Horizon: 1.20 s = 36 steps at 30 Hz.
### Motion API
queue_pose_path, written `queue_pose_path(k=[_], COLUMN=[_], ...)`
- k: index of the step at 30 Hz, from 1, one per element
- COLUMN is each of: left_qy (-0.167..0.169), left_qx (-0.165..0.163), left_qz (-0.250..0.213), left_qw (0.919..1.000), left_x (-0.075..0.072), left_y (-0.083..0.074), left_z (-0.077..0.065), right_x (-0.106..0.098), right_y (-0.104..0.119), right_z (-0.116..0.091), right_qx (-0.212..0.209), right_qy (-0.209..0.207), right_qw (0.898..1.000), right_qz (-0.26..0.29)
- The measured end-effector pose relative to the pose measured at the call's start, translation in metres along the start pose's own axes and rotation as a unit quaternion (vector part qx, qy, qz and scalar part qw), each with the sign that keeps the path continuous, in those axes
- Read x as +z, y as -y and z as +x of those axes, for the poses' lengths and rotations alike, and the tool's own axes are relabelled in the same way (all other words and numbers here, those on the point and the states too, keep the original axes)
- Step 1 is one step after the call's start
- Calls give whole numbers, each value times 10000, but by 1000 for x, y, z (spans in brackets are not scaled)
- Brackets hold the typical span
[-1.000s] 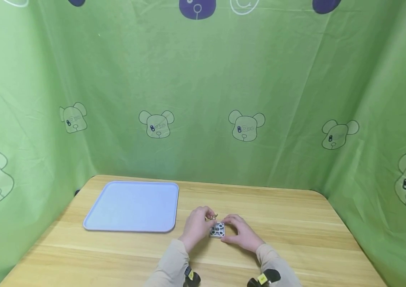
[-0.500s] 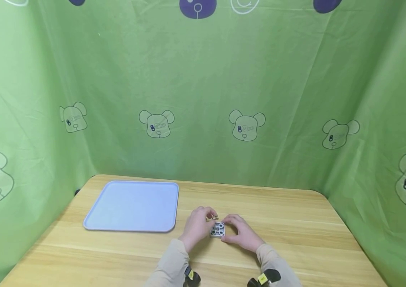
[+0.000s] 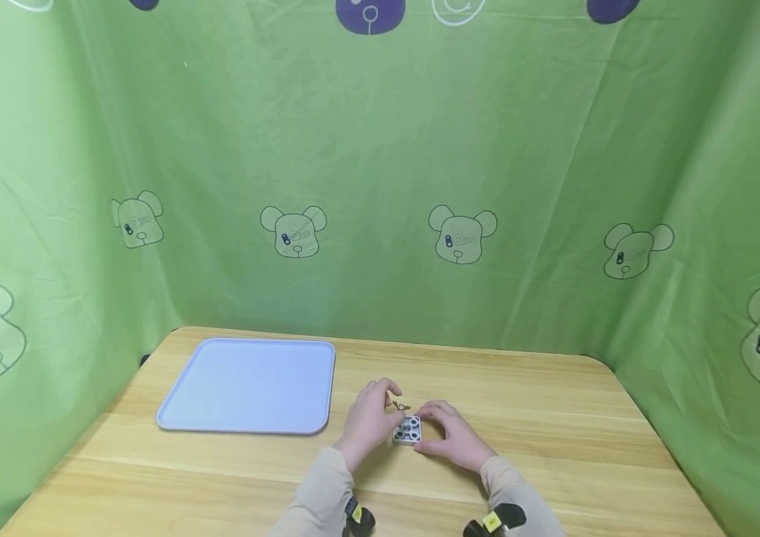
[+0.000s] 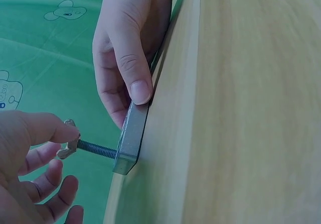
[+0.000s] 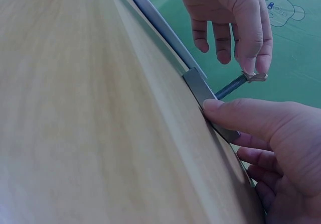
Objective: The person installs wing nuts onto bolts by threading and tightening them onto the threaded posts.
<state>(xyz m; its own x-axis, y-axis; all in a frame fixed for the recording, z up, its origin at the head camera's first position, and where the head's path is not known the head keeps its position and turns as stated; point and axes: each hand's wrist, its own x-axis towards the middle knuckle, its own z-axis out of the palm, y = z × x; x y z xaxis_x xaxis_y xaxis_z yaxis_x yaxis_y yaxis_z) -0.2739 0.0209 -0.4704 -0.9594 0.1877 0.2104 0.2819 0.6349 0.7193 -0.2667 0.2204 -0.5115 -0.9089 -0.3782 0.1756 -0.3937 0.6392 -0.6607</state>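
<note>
A small square grey block (image 3: 408, 430) with ringed holes at its corners lies on the table. From its middle stands a dark threaded bolt (image 4: 97, 148), with a brass-coloured wing nut (image 4: 68, 142) at its upper end. The left hand (image 3: 371, 418) has its thumb and forefinger at the wings, the other fingers loosely bent and apart. In the head view a small gap shows between forefinger and nut. The right hand (image 3: 450, 438) holds the block by its edges, thumb on the near side and fingers on the far side. Its fingertips are partly hidden in the left wrist view.
A pale blue tray (image 3: 245, 429) lies at the left of the wooden table (image 3: 520, 388). Green cloth (image 3: 380, 298) printed with bear heads hangs behind and at both sides. Wrist cameras are strapped on both forearms.
The wing nut's wings have turned. The left forefinger has lifted up and away from the thumb. The right hand and the block stay where they were.
</note>
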Motion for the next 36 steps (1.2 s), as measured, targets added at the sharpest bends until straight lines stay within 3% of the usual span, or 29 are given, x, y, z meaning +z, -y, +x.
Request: queue_pose_path(k=[36], left_qy=[189], left_qx=[133], left_qz=[-139], left_qw=[9996], left_x=[2], left_y=[0], left_z=[0], right_x=[-1], right_y=[0], right_z=[1], right_qx=[-13], right_qy=[23], right_qw=[10000], right_qz=[-44])
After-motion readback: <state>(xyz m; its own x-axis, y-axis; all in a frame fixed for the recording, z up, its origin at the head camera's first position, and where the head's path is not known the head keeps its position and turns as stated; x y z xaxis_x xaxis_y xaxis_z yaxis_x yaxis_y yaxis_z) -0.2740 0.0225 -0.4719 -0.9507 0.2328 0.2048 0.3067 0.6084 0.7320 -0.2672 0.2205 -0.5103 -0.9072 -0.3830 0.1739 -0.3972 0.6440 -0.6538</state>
